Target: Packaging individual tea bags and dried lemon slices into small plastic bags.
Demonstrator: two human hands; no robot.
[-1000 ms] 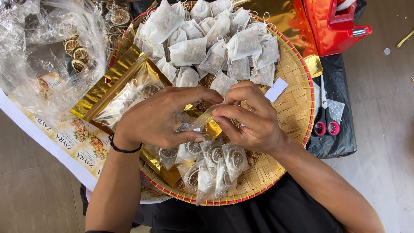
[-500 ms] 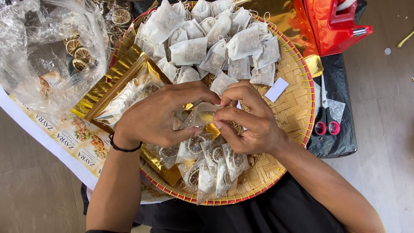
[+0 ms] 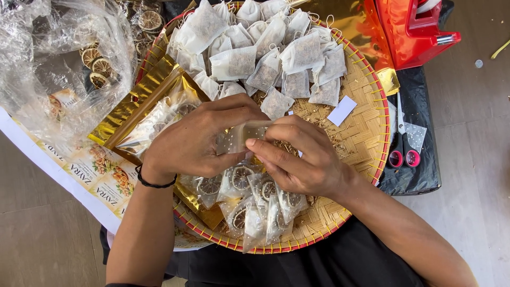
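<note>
Both hands meet over a round woven bamboo tray [image 3: 366, 111] with a red rim. My left hand [image 3: 199, 138] and my right hand [image 3: 297, 154] pinch a small clear dotted pouch [image 3: 241, 137] between their fingertips. Just below them lies a heap of clear pouches with dried citrus slices [image 3: 255, 204]. Several white filter tea bags [image 3: 265, 53] are piled at the far side of the tray. Gold foil pouches [image 3: 141, 103] lie under my left hand at the tray's left edge.
A crumpled clear plastic bag with dried citrus slices [image 3: 64, 69] sits at the left on a printed sheet of labels [image 3: 95, 175]. A red tape dispenser [image 3: 414, 26] stands at the upper right. Scissors with red handles [image 3: 401, 143] rest on black plastic beside a small white card [image 3: 341, 110].
The clear pouch has been turned and flattened between the fingertips; my hands shifted slightly and the gold piece seen between them earlier is no longer visible.
</note>
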